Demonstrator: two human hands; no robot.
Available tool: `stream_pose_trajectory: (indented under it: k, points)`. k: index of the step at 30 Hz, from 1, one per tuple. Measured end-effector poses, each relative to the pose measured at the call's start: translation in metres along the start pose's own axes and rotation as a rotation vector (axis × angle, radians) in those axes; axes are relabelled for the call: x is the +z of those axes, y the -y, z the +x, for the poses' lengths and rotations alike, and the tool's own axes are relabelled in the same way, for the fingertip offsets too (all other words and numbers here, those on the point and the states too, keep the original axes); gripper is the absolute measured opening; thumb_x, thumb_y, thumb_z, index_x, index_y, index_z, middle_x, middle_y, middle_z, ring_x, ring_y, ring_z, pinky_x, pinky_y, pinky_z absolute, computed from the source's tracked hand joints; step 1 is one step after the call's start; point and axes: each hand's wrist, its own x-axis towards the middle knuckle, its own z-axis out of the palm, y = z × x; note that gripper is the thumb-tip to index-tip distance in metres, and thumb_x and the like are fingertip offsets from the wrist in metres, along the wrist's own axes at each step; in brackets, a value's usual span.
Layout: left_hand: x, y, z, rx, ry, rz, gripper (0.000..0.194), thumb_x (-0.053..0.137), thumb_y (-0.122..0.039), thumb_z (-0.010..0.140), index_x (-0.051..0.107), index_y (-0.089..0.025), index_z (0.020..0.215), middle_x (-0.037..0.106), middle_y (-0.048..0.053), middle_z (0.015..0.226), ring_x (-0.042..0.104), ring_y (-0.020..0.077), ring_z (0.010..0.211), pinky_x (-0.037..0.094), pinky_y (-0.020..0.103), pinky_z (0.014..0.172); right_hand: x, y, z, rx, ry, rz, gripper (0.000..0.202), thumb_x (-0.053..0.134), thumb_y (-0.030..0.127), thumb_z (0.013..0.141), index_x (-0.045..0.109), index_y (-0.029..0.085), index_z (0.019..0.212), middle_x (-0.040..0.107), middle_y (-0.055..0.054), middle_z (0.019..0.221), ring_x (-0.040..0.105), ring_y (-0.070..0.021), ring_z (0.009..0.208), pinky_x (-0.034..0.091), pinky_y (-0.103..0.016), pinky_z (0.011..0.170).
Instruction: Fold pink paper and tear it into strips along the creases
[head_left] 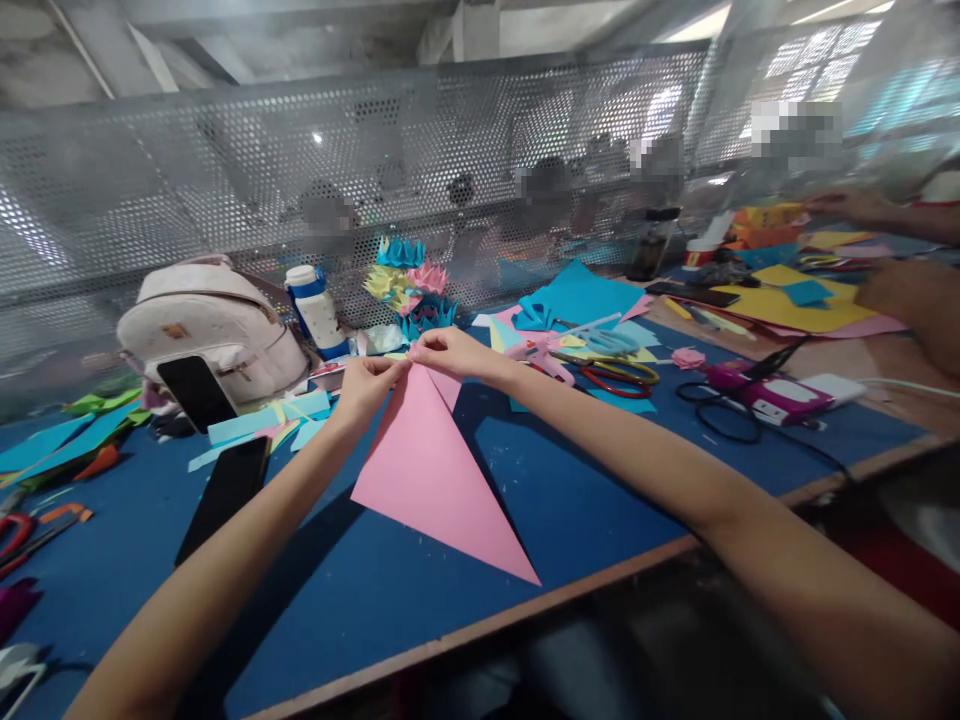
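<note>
A large folded sheet of pink paper [439, 470] hangs over the blue table, its long point toward the front edge. My left hand [369, 385] pinches the paper's narrow top from the left. From the right, my right hand [450, 352] pinches the same top, its fingertips beside the left ones. A smaller pink flap shows behind the sheet, below my right hand. Behind my hands stand folded paper flowers in blue, yellow and pink [405, 285].
On the left are a pale backpack [210, 325], a bottle [315, 310] and two phones [225, 490]. Scissors [615, 375], a pink glue gun [541, 357] and blue paper [581, 290] lie right of centre. A purple power strip [772, 392] and another person's hands [911, 300] are farther right.
</note>
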Motion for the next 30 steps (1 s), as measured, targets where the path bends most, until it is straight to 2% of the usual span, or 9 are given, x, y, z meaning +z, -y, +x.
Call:
stream_pose_trajectory:
  k: [3,7,12,18,23,30]
  points:
    - [0.007,0.004,-0.002,-0.041,0.020,-0.043,0.038,0.082,-0.049,0.058,0.070,-0.012,0.057,0.056,-0.001,0.050,0.045,0.0094,0.049,0.031,0.021,0.049,0.003,-0.013,0.004,0.006,-0.048,0.059,0.029,0.061,0.044,0.074,0.057,0.015,0.072,0.050,0.002,0.066,0.040,-0.0103,0.062,0.029,-0.026,0.058]
    - [0.008,0.007,-0.003,-0.133,0.075,-0.112,0.044,0.086,-0.053,0.048,0.071,-0.013,0.060,0.063,0.001,0.057,0.051,0.0103,0.051,0.038,0.022,0.052,0.006,-0.024,0.009,-0.011,-0.096,0.125,0.024,0.063,0.039,0.071,0.056,0.016,0.070,0.052,0.003,0.067,0.045,-0.0110,0.064,0.035,-0.026,0.063]
    - [-0.001,0.007,0.000,-0.248,0.136,-0.162,0.045,0.091,-0.048,0.039,0.071,-0.013,0.061,0.062,0.001,0.056,0.051,0.0091,0.049,0.040,0.021,0.051,0.010,-0.024,0.009,-0.040,-0.153,0.171,0.020,0.063,0.035,0.069,0.054,0.017,0.067,0.053,0.003,0.068,0.048,-0.0122,0.069,0.037,-0.026,0.066]
    - [-0.007,-0.001,0.001,-0.318,0.163,-0.149,0.045,0.092,-0.045,0.039,0.074,-0.014,0.066,0.066,0.002,0.060,0.055,0.0098,0.050,0.043,0.022,0.052,0.006,-0.020,0.009,-0.066,-0.240,0.182,0.022,0.064,0.035,0.071,0.053,0.017,0.066,0.051,0.004,0.067,0.046,-0.0118,0.068,0.036,-0.026,0.068]
    - [-0.010,-0.002,0.001,-0.324,0.185,-0.120,0.042,0.091,-0.045,0.042,0.075,-0.015,0.067,0.066,0.001,0.059,0.054,0.0089,0.048,0.042,0.021,0.051,-0.002,-0.019,0.009,-0.065,-0.313,0.168,0.019,0.063,0.034,0.071,0.054,0.017,0.067,0.051,0.003,0.068,0.045,-0.0126,0.070,0.035,-0.027,0.068]
    - [-0.016,-0.009,0.003,-0.235,0.194,-0.052,0.031,0.089,-0.040,0.050,0.076,-0.016,0.066,0.069,0.002,0.063,0.056,0.0101,0.054,0.044,0.022,0.055,-0.018,-0.016,0.010,-0.081,-0.403,0.144,0.019,0.061,0.034,0.072,0.053,0.018,0.067,0.050,0.003,0.070,0.043,-0.0127,0.070,0.035,-0.027,0.069]
